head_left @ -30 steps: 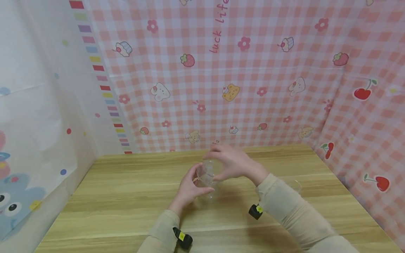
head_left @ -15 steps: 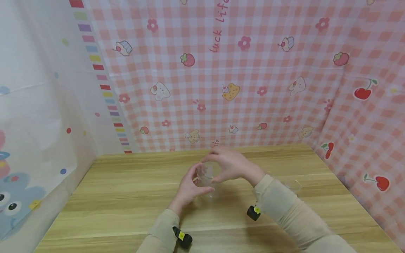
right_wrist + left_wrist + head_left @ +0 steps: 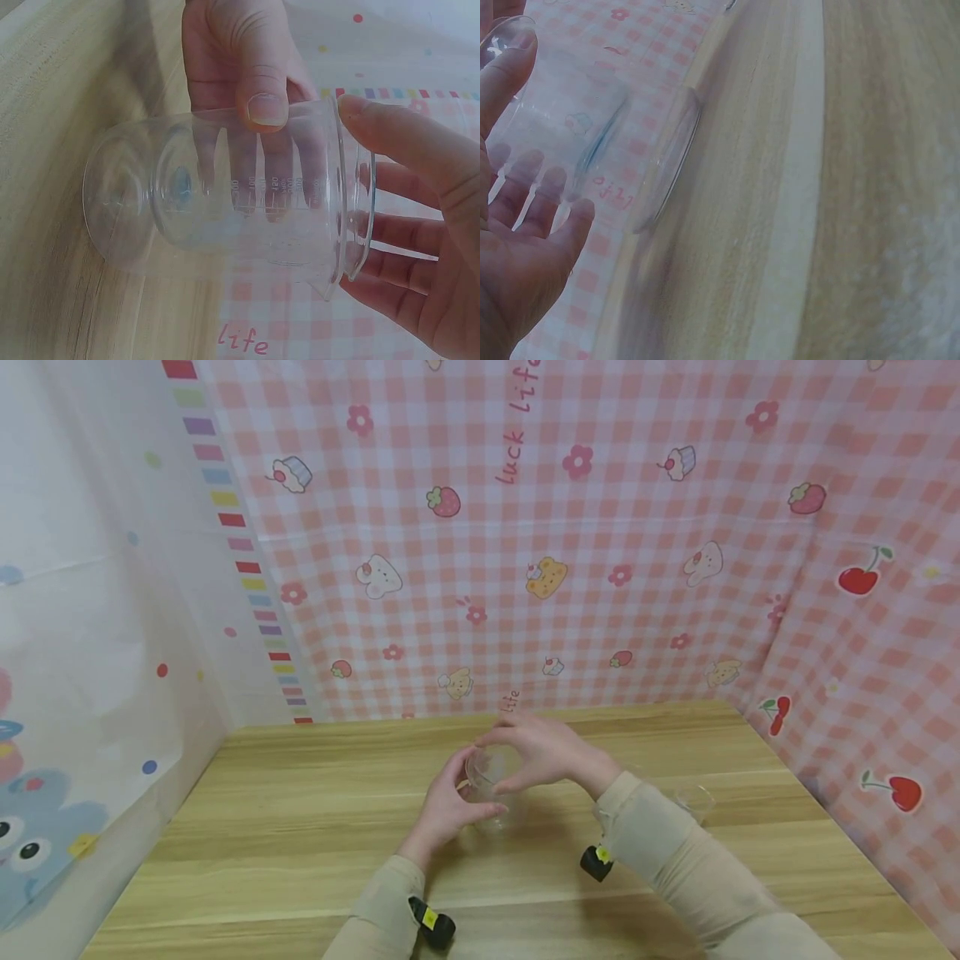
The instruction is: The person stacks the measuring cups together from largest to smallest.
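Two clear beakers are nested mid-table, the inner beaker (image 3: 174, 221) sunk deep in the outer beaker (image 3: 112, 225). Measuring marks show through the wall in the right wrist view. My left hand (image 3: 450, 807) holds the outer beaker's side, thumb in front and fingers behind. Over the top, my right hand (image 3: 546, 752) grips the inner beaker's rim between thumb and fingers. Both rims sit close together in the right wrist view, while the inner base stays apart from the outer base. In the head view the pair is upright and partly hidden by my hands.
Another clear glass-like vessel (image 3: 696, 802) lies at the right, partly behind my right sleeve (image 3: 652, 827). The wooden table (image 3: 300, 852) ends at a pink checked cloth (image 3: 480, 543) behind and at the right. A white printed sheet (image 3: 82, 610) hangs at the left.
My right hand has sunk slightly and shifted a little left, lowering the inner beaker into the outer one. My left hand has stayed in place.
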### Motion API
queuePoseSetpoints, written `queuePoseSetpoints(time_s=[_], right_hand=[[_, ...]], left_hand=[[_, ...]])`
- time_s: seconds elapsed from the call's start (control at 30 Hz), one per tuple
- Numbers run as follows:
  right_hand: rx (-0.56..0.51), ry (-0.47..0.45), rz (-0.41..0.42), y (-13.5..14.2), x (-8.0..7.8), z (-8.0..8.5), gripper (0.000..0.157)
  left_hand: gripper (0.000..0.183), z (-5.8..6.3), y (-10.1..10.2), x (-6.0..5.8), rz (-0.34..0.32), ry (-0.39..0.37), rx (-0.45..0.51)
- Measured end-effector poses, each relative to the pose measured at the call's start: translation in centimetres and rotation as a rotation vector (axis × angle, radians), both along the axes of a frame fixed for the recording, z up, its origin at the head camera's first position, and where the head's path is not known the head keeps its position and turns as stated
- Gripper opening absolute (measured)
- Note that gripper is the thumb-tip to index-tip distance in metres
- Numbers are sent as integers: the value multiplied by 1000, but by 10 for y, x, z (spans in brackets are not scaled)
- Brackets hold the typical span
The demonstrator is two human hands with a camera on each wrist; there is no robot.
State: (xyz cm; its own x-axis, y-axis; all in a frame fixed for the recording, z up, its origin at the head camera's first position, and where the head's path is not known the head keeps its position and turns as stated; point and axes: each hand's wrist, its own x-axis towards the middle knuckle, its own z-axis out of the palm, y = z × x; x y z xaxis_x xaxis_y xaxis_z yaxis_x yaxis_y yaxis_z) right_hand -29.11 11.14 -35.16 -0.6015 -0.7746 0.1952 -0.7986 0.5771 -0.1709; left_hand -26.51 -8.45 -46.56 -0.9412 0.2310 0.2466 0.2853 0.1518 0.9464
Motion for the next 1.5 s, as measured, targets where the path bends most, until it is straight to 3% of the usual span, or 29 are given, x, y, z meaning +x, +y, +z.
queuePoseSetpoints(time_s=[0.8, 0.87, 1.1, 1.5], right_hand=[[16, -5, 39, -4, -3, -5, 54], [14, -10, 38, -4, -4, -6, 54], [16, -14, 43, -3, -3, -6, 55], [31, -13, 49, -4, -2, -6, 57]], left_hand=[[91, -2, 0, -1, -11, -23, 35], [91, 1, 1, 0, -10, -26, 32], [84, 28, 1, 18, -25, -19, 25], [88, 30, 1, 20, -29, -31, 38]])
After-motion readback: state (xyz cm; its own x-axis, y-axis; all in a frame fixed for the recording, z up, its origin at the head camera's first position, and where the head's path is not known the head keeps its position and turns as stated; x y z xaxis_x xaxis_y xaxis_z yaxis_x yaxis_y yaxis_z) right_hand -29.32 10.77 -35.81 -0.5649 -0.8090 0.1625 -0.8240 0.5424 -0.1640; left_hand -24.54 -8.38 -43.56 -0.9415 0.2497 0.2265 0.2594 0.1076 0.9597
